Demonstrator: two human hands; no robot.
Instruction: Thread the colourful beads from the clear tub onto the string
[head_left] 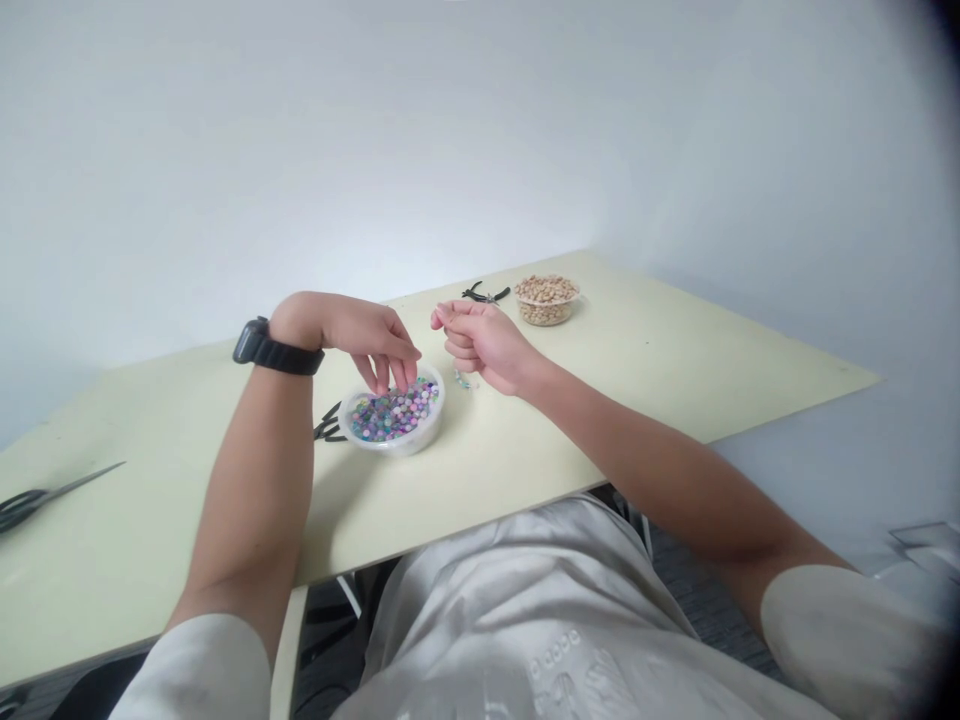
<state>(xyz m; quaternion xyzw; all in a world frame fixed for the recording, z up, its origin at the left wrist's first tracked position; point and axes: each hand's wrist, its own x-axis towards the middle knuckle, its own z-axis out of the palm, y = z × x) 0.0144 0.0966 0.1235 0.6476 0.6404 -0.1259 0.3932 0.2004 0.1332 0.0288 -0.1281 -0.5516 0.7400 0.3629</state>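
Note:
My left hand (375, 345) hangs over a clear round tub of colourful beads (394, 412), fingers pointing down and close together, their tips dipping among the beads. I cannot make out whether they pinch a bead. My left wrist wears a black watch (270, 350). My right hand (480, 340) is just right of the tub, raised a little off the table, fingers curled and thumb pressed to forefinger in a pinch on something too thin to name. A few strung beads (463, 380) lie or hang just below that hand.
A second clear tub of tan beads (546, 298) stands at the far side of the pale yellow table (675, 370), with black pliers (484, 294) beside it. Scissors (45, 494) lie at the left edge. Another black-handled tool (328, 425) lies behind the bead tub.

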